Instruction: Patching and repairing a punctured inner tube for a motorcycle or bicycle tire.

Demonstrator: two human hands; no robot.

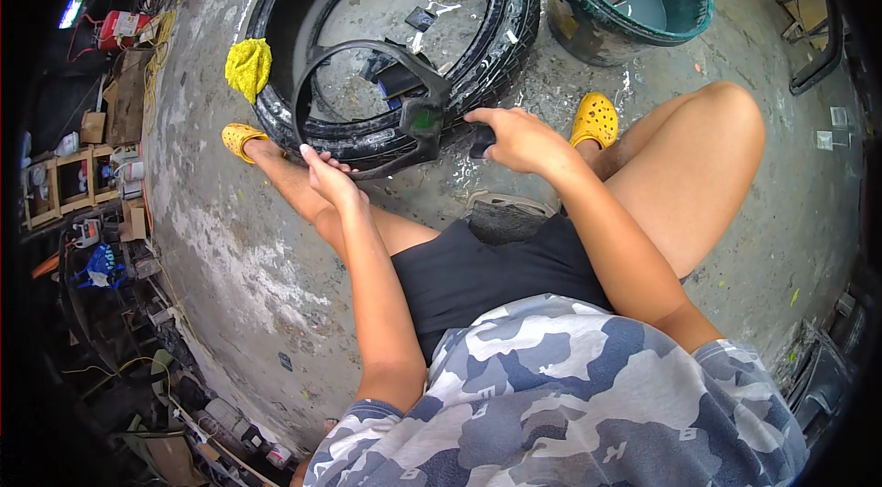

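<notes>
My left hand (pixel 326 173) grips the lower edge of a curved black trim piece (pixel 423 133) with a green patch on its right section. The piece stands tilted against a big black tire (pixel 510 46) lying on the floor. My right hand (pixel 522 142) holds a small dark block (pixel 480 141), just right of the trim. A yellow cloth (pixel 246 69) hangs on the tire's left side. Inside the tire's opening lie dark blocks (pixel 397 80) and small pieces, partly hidden by the trim.
A green bucket (pixel 687 14) of cloudy water with two dark pieces stands at upper right. My bent legs and yellow clogs (pixel 595 119) flank the work. Clutter, a wooden crate (pixel 64 184) and cords line the left side. A black frame (pixel 818 69) is at far right.
</notes>
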